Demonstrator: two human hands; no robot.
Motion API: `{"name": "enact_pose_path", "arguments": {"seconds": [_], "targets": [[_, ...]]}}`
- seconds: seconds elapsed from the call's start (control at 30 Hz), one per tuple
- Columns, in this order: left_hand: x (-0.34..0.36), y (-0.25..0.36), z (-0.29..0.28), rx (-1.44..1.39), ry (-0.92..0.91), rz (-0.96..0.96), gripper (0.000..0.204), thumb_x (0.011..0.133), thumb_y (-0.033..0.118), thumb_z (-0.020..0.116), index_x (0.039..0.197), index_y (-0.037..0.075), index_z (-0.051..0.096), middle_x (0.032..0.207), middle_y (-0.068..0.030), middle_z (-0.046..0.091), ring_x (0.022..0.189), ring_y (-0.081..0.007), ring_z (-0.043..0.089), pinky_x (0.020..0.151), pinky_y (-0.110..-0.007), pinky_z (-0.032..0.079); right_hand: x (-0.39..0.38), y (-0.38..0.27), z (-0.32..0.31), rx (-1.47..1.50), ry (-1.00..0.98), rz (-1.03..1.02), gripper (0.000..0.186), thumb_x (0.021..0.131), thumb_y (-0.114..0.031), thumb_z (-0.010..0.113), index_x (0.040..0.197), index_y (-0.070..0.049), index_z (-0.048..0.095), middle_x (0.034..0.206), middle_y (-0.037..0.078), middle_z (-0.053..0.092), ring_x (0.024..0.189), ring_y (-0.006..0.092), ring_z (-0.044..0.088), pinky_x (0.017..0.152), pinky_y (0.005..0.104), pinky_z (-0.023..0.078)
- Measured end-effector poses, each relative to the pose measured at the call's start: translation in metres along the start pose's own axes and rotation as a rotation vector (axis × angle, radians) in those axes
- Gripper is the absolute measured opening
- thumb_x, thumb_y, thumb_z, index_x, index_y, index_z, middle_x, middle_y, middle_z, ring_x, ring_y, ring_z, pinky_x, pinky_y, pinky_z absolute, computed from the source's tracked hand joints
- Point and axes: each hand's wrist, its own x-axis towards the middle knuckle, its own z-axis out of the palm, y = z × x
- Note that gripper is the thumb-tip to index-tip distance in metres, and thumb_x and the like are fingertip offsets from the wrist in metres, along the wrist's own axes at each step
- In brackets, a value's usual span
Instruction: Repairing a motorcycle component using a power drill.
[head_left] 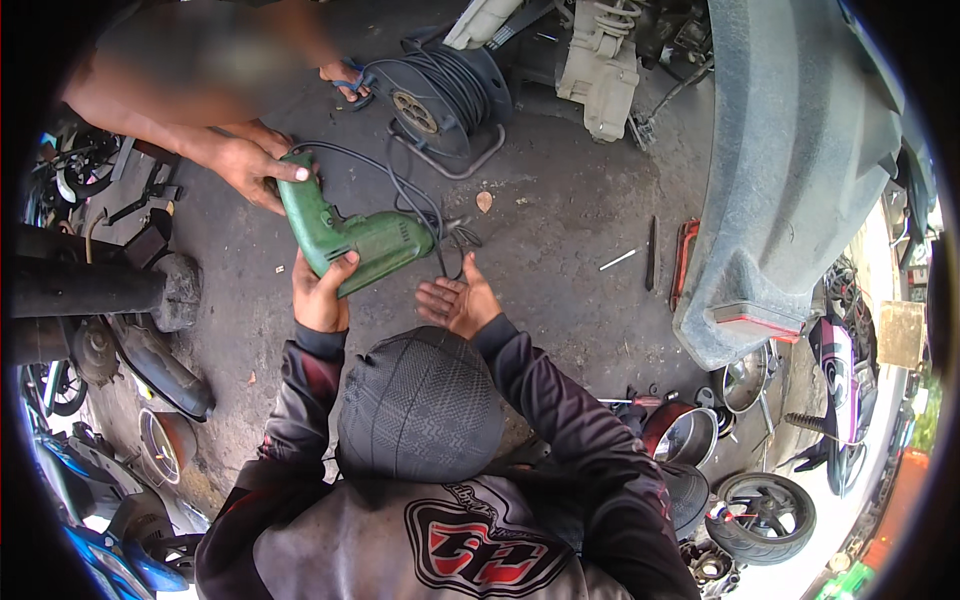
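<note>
A green power drill is held up over the floor in front of me. My left hand is closed round the near end of its body, thumb on top. Another person's hand grips the far end of the handle, where the black cord comes out. Just beyond the drill's front end, my right hand is open, palm showing and fingers apart from the drill. Loops of cord hang close to my right thumb. Below my hands is my knee in dark patterned cloth.
A black cable reel stands ahead, beside an engine part. A large grey plastic panel takes up the right side. Near it lie a red-framed tool and a white stick. A wheel lies at lower right.
</note>
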Motion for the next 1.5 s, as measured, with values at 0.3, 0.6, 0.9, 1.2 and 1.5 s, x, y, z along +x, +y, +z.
{"name": "enact_pose_path", "arguments": {"seconds": [0.3, 0.6, 0.9, 1.2, 1.5], "targets": [[-0.035, 0.090, -0.059, 0.393, 0.017, 0.154, 0.059, 0.078, -0.001, 0.073, 0.134, -0.005, 0.055, 0.126, -0.0148, 0.067, 0.115, -0.0242, 0.064, 0.105, -0.036, 0.046, 0.076, -0.092, 0.004, 0.033, 0.188, -0.415, 0.016, 0.102, -0.008, 0.047, 0.109, 0.003, 0.055, 0.096, 0.014, 0.068, 0.085, 0.0249, 0.073, 0.072, 0.0358, 0.066], [-0.067, 0.111, -0.126, 0.135, 0.351, -0.091, 0.042, 0.084, 0.002, 0.067, 0.126, -0.001, 0.059, 0.115, -0.0126, 0.068, 0.104, -0.0253, 0.068, 0.096, -0.041, 0.055, 0.051, -0.144, 0.174, -1.206, -0.541, -0.627, 0.047, 0.105, -0.014, 0.054, 0.148, 0.003, 0.044, 0.104, 0.012, 0.071, 0.080, 0.0170, 0.071, 0.058, 0.0306, 0.057], [-0.029, -0.020, -0.087, -0.368, 0.204, -0.486, 0.051, 0.085, 0.016, 0.066, 0.130, -0.003, 0.052, 0.127, -0.0240, 0.063, 0.116, -0.0414, 0.064, 0.103, -0.056, 0.052, -0.020, -0.104, 0.003, -2.290, -0.171, -0.145, 0.069, 0.095, -0.064, 0.057, 0.103, 0.002, 0.075, 0.104, 0.023, 0.073, 0.108, 0.0365, 0.069, 0.094, 0.0468, 0.053], [-0.011, -0.100, 0.008, -0.519, 0.120, -0.455, 0.036, 0.083, 0.005, 0.067, 0.118, 0.000, 0.059, 0.110, -0.0136, 0.068, 0.105, -0.0325, 0.067, 0.096, -0.048, 0.053, -0.008, -0.006, 0.026, -0.173, -0.024, -0.308, 0.080, 0.092, -0.056, 0.070, 0.137, 0.008, 0.050, 0.123, 0.015, 0.065, 0.101, 0.0272, 0.069, 0.087, 0.0394, 0.058], [-0.026, -0.045, -0.017, 0.410, -0.473, -0.570, 0.036, 0.097, 0.024, 0.067, 0.125, 0.002, 0.059, 0.113, -0.0095, 0.066, 0.106, -0.0223, 0.065, 0.091, -0.040, 0.053, -0.033, -0.098, -0.021, -0.692, 0.043, -0.164, 0.071, 0.079, -0.044, 0.086, 0.124, 0.006, 0.062, 0.109, 0.016, 0.072, 0.097, 0.0273, 0.073, 0.088, 0.0404, 0.058]]}}
